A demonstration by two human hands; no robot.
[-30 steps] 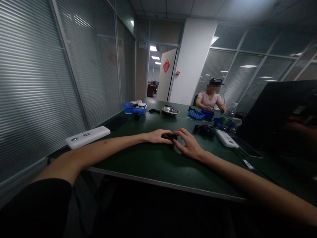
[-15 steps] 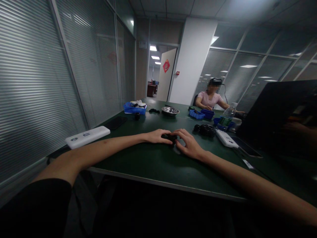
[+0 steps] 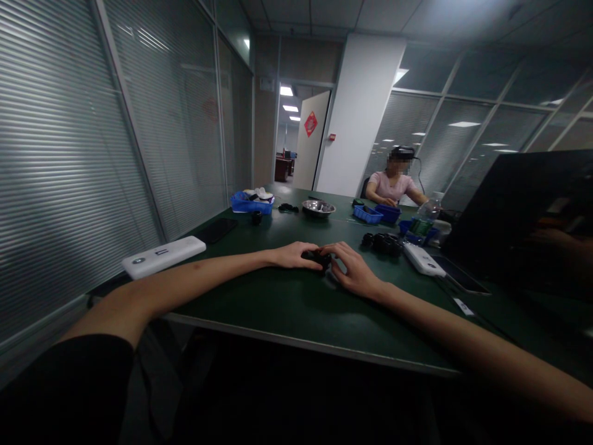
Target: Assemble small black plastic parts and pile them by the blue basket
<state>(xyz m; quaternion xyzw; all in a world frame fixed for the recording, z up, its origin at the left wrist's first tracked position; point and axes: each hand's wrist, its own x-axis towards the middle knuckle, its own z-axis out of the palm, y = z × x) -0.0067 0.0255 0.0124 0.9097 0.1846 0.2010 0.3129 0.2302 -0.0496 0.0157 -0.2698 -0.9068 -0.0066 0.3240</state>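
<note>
On the green table (image 3: 278,303), the person's left hand (image 3: 293,254) pinches a small black object (image 3: 317,257) between thumb and fingers. The right hand (image 3: 354,272) curls at its right end, its pinch unclear; a metal bowl (image 3: 319,214) stands on the far side, black parts (image 3: 385,243) to the right.

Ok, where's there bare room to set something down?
Bare tabletop lies between your hands and the near edge, and between your hands and the metal bowl. It's crowded to the right, around the bottle, white device and black bundle.
</note>
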